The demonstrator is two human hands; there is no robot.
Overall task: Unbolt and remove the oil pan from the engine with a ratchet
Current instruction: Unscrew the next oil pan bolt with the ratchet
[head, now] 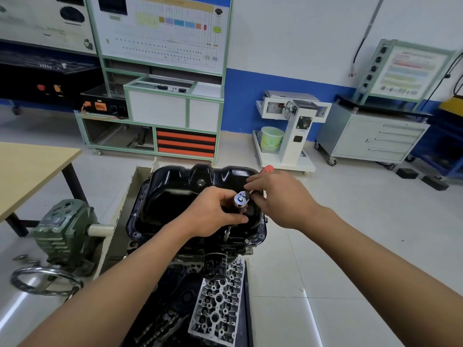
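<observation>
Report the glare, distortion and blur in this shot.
Head view: wide-angle bending tilts the drawer cabinet at the right edge; glare streaks the floor; the oil pan and ratchet show bright highlights; print on the board is too soft to read.

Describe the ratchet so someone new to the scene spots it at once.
Find the black oil pan on the engine at frame centre; the left hand and right hand meet over its near right side. The ratchet is the chrome head between them, the only shiny tool there, its red handle tip poking out beyond the right hand.
</observation>
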